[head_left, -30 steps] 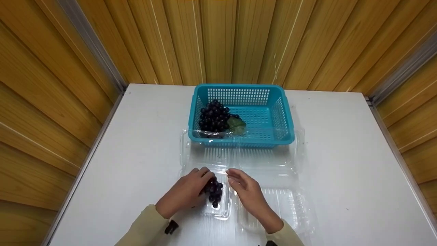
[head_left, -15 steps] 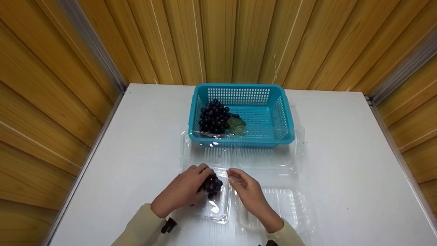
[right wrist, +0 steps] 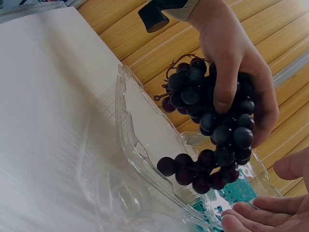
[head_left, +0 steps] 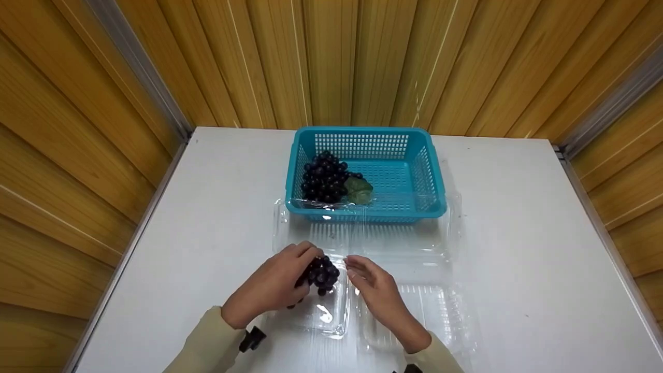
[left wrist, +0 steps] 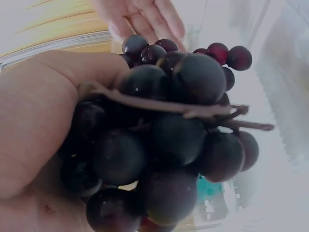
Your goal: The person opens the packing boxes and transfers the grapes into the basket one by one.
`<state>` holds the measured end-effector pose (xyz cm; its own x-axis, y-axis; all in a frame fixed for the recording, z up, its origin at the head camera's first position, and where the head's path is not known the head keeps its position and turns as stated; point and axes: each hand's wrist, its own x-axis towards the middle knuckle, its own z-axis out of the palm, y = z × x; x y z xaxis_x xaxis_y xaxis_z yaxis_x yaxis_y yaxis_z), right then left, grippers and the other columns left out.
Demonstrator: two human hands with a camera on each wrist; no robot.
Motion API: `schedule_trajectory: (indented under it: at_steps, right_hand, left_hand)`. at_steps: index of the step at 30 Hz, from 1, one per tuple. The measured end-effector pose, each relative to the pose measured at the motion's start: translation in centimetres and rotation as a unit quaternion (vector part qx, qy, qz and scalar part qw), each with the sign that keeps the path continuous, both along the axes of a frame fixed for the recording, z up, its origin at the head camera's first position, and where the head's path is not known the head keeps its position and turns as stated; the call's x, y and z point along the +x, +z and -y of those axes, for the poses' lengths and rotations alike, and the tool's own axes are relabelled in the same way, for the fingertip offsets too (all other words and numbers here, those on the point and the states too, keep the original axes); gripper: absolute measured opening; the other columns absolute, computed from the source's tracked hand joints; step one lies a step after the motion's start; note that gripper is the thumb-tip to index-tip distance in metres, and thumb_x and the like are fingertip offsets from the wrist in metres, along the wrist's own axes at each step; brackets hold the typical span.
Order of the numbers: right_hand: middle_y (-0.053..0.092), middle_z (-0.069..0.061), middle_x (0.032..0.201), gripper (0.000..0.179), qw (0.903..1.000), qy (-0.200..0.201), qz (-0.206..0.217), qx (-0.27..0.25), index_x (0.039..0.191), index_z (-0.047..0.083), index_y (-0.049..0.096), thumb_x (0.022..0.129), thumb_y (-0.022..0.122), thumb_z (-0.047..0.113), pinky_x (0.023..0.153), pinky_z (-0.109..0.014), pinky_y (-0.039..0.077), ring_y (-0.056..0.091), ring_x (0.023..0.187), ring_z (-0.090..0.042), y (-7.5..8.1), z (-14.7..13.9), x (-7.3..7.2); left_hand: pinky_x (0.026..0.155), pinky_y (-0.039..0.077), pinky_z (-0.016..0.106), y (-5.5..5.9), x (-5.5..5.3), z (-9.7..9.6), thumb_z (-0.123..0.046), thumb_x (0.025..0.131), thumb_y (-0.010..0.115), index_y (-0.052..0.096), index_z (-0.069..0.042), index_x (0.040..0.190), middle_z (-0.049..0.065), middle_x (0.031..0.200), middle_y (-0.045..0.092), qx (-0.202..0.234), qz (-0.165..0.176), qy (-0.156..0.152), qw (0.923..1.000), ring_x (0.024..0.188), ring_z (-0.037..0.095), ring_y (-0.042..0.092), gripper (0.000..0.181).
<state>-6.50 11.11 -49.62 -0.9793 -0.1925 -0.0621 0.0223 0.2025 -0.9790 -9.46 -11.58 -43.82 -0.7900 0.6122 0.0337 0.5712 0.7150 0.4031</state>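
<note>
My left hand grips a bunch of dark grapes over the left clear plastic container. In the left wrist view, the brown stem runs across the dark grapes, between thumb and fingers. The right wrist view shows the left hand wrapped round the bunch, with a tail of grapes hanging down. My right hand holds nothing; its fingers are loosely bent beside the containers' middle, a little right of the grapes. In the right wrist view the right hand has its palm turned up.
At the back of the white table stands a blue basket. Inside it lie another bunch of dark grapes and a green leaf. A second clear container is on the right; raised clear lids stand before the basket.
My left hand has shifted slightly left and away from me, and the grape bunch has turned in its grip, its lower tail no longer hanging toward me. The right hand has stayed put.
</note>
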Motion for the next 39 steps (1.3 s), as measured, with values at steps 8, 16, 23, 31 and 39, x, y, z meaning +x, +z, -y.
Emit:
schedule_trajectory:
  at_steps: [8, 16, 23, 31, 39]
  right_hand:
    - [0.060, -0.020, 0.131, 0.040, 1.0000, -0.003, -0.004, -0.003, 0.130, 0.000, 0.056, 0.097, 0.058, 0.023, 0.099, -0.022, 0.047, 0.058, 0.122, -0.031, 0.1, -0.2, 0.0]
    - [0.060, -0.019, 0.131, 0.037, 1.0000, -0.005, -0.003, 0.001, 0.128, 0.005, 0.058, 0.097, 0.057, 0.025, 0.100, -0.023, 0.047, 0.058, 0.123, -0.028, 0.4, -0.4, 0.1]
    - [0.061, -0.018, 0.129, 0.035, 0.9999, -0.012, -0.002, -0.010, 0.127, 0.003, 0.058, 0.097, 0.057, 0.022, 0.098, -0.021, 0.047, 0.057, 0.124, -0.030, 0.7, -0.4, 0.1]
    - [0.063, -0.013, 0.126, 0.033, 0.9996, -0.024, -0.009, -0.012, 0.126, 0.004, 0.059, 0.097, 0.058, 0.020, 0.098, -0.020, 0.047, 0.058, 0.123, -0.028, 0.9, -0.7, 0.1]
    - [0.063, -0.014, 0.127, 0.031, 0.9985, -0.033, -0.029, -0.034, 0.124, 0.003, 0.062, 0.097, 0.057, 0.018, 0.097, -0.017, 0.047, 0.059, 0.121, -0.022, 1.2, -1.3, 0.1]
  left_hand:
    - [0.089, 0.054, 0.036, 1.2, -0.1, 0.0, -0.006, 0.078, 0.071, 0.054, -0.019, 0.126, -0.002, 0.121, 0.058, 0.014, -0.002, 0.014, 0.9998, 0.107, 0.015, 0.057, 0.053]
    - [0.089, 0.054, 0.032, 2.3, -0.4, -0.2, -0.004, 0.078, 0.070, 0.054, -0.020, 0.125, -0.003, 0.119, 0.056, 0.031, -0.032, 0.007, 0.9990, 0.107, 0.012, 0.056, 0.052]
    - [0.086, 0.055, 0.032, 3.5, -1.0, -0.5, -0.004, 0.079, 0.068, 0.054, -0.020, 0.125, -0.003, 0.118, 0.057, 0.039, -0.055, 0.000, 0.9977, 0.103, 0.012, 0.057, 0.050]
    - [0.088, 0.054, 0.031, 4.3, -1.6, -1.0, -0.005, 0.079, 0.067, 0.054, -0.019, 0.125, -0.005, 0.123, 0.055, 0.048, -0.084, -0.008, 0.9953, 0.108, 0.012, 0.055, 0.050]
    - [0.090, 0.054, 0.032, 4.8, -2.0, -1.6, -0.007, 0.081, 0.067, 0.053, -0.019, 0.126, -0.005, 0.124, 0.054, 0.054, -0.094, -0.011, 0.9941, 0.110, 0.013, 0.055, 0.048]
